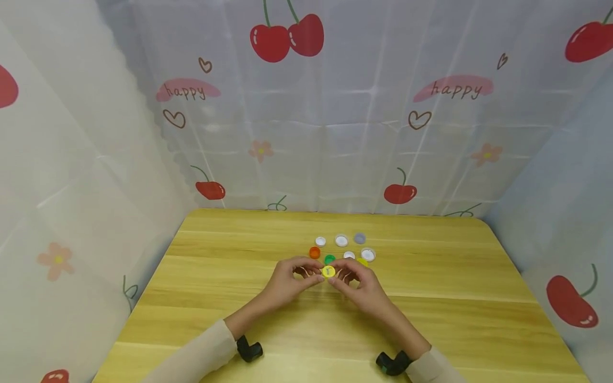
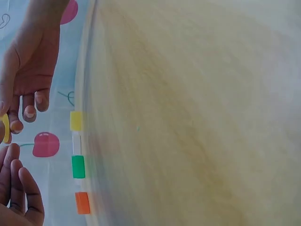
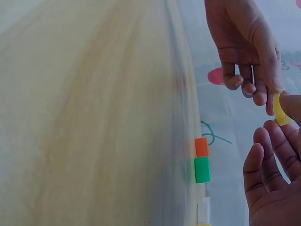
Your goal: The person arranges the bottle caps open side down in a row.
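Both hands meet at the middle of the table around a yellow bottle cap, which has dark marks on its flat top. My left hand pinches its left edge between thumb and fingertips. From the other side my right hand pinches the same cap at its right edge. In the right wrist view the yellow cap appears edge-on between the fingertips, with the remaining fingers loosely bent. Just beyond the hands lie a green cap and a second yellow cap, both partly hidden by the right hand.
An orange cap lies beyond the left hand. White caps, clear round lids and a greyish disc lie farther back on the wooden table. Printed curtains surround the table's back and sides.
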A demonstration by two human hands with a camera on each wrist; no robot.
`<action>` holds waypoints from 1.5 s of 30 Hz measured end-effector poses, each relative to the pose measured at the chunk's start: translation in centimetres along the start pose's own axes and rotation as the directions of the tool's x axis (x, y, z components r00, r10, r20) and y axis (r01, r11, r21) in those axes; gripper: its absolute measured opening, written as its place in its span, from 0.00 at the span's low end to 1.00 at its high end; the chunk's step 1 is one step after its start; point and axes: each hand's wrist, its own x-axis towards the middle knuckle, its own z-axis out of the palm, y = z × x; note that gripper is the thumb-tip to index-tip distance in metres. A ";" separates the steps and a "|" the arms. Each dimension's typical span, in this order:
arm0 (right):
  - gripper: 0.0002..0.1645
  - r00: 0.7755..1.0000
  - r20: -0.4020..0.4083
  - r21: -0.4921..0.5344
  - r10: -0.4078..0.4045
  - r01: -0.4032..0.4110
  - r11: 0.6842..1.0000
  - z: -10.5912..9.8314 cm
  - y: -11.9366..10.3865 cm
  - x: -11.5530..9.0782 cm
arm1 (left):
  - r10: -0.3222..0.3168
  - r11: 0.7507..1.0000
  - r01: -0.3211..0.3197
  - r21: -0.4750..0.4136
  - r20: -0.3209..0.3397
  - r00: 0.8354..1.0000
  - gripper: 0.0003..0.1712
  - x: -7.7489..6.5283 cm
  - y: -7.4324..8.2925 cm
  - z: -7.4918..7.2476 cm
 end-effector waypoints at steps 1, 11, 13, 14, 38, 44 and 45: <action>0.17 1.000 -0.001 -0.001 -0.011 0.011 1.000 0.0 0.0 0.0 | 0.005 1.000 -0.005 0.004 0.001 1.000 0.12 0.0 0.0 0.0; 0.17 1.000 0.002 -0.001 -0.006 0.006 1.000 0.2 0.0 0.0 | 0.034 0.999 -0.034 0.033 -0.001 0.999 0.12 -0.1 0.0 0.1; 0.17 1.000 0.005 -0.002 -0.019 0.019 1.000 0.3 0.0 0.1 | 0.034 0.998 -0.034 0.052 0.004 0.999 0.12 -0.2 -0.1 -0.1; 0.16 1.000 0.007 -0.008 -0.024 0.024 1.000 0.4 0.0 0.1 | 0.040 0.997 -0.040 0.069 0.010 0.999 0.12 -0.4 -0.1 -0.2; 0.12 0.942 0.292 -0.275 0.167 -0.084 0.958 10.4 -2.2 5.6 | -0.028 0.694 -0.177 0.698 0.272 0.962 0.08 -4.8 -1.8 -9.2; 0.11 0.928 0.332 -0.295 0.167 -0.066 0.953 12.1 -2.4 6.4 | -0.091 0.693 -0.160 0.703 0.306 0.948 0.07 -5.2 -2.1 -10.5; 0.11 0.927 0.336 -0.296 0.169 -0.066 0.953 12.1 -2.5 6.4 | -0.098 0.701 -0.159 0.695 0.314 0.945 0.07 -5.2 -2.1 -10.5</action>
